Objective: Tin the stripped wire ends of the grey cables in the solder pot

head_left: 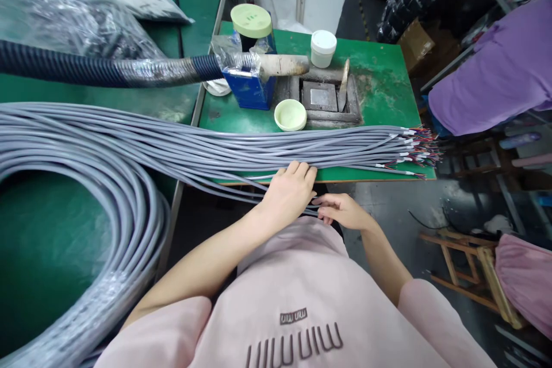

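Observation:
A thick bundle of grey cables (241, 146) runs along the table to stripped ends with thin coloured wires (422, 146) and white bands at the right. My left hand (293, 187) rests on the bundle's near side at the table's front edge, fingers bent together over the cables. A few grey cables leave the bundle and pass beneath my left wrist, below the edge. Close beside it, my right hand (342, 210) is closed in a pinch on these lower cables in front of my body. Their ends are hidden.
Behind the bundle are a small pale bowl (290, 115), a blue holder (250, 89), a lidded white tub (323, 49) and a square metal pot with a scraper (344, 86). A ribbed hose (168, 71) crosses above. The coiled cables (142, 201) lie left; a wooden stool (470, 264) stands right.

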Available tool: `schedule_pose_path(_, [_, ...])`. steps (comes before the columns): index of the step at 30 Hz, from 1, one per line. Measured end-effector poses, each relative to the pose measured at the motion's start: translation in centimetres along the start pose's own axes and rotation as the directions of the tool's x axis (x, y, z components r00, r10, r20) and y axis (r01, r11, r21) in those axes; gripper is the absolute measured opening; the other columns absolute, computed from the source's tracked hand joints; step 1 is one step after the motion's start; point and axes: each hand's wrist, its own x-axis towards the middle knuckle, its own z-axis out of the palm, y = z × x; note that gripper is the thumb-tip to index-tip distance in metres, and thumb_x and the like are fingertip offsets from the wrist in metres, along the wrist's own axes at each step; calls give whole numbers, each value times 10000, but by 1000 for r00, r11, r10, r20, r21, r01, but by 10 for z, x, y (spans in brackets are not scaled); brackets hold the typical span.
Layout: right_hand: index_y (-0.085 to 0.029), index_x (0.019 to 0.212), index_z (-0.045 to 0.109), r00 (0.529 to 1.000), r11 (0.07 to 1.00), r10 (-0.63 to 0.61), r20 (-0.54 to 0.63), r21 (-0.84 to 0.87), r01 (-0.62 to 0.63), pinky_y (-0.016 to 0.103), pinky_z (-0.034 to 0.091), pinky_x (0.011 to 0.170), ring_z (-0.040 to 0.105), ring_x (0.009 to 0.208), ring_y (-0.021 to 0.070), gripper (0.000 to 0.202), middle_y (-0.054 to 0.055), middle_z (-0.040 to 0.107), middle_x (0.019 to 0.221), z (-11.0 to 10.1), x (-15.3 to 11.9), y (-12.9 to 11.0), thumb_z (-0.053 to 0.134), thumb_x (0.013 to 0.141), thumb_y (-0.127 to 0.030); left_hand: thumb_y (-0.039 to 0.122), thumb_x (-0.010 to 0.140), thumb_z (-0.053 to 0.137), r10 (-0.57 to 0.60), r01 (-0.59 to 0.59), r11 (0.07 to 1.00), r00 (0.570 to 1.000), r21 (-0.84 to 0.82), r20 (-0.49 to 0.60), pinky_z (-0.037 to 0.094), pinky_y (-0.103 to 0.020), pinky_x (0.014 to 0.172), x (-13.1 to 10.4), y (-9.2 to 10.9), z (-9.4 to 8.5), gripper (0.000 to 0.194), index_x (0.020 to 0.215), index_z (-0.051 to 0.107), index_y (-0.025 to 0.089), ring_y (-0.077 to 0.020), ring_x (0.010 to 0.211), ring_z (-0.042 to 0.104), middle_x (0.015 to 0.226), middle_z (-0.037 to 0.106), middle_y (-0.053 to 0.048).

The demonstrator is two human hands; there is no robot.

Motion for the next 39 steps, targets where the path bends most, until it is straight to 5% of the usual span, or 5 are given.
schedule_pose_path(17, [-224,1284,499,997,890,-54,-57,450,74,240,544,511,665,644,144,558,36,702,858,18,20,-22,698,786,-378,192,816,567,-151,149,987,988,50,33,452,-305,616,6,-13,5,103,883,619,134,-275,928,618,955,621,-122])
schedule_pose_path(24, [-253,1105,547,962,736,-137,-237,626,259,276,560,614,675,825,173,382,35,702,965,6,24,-26,702,782,-386,282,809,576,-45,114,878,987,-464,156,375,-243,567,13,-24,-10,143,912,641,208,-133,589,538,679,609,28])
schedule_pose_path(27, [-246,976,590,841,623,-143,-522,613,486,308,564,752,665,905,171,268,26,702,959,-2,21,-31,680,797,-423,401,908,484,78,40,782,984,-622,160,383,-229,573,19,-23,-9,272,950,669,206,-123,595,537,696,630,19])
schedule_pose_path(34, [-218,818,601,283,583,-171,-944,135,801,352,563,745,684,754,160,269,-11,700,772,-39,-12,-17,629,827,-486,468,962,374,128,88,620,969,-779,211,499,-293,815,26,-20,13,491,1288,578,164,-189,876,672,1076,712,-78])
schedule_pose_path(39, [-173,823,654,333,793,-77,-940,145,592,349,582,768,688,729,153,275,-5,704,760,-66,-29,1,751,735,-415,413,923,474,203,52,555,960,-830,195,479,-332,953,34,-2,19,485,1328,554,158,-220,1068,650,1227,674,-89])
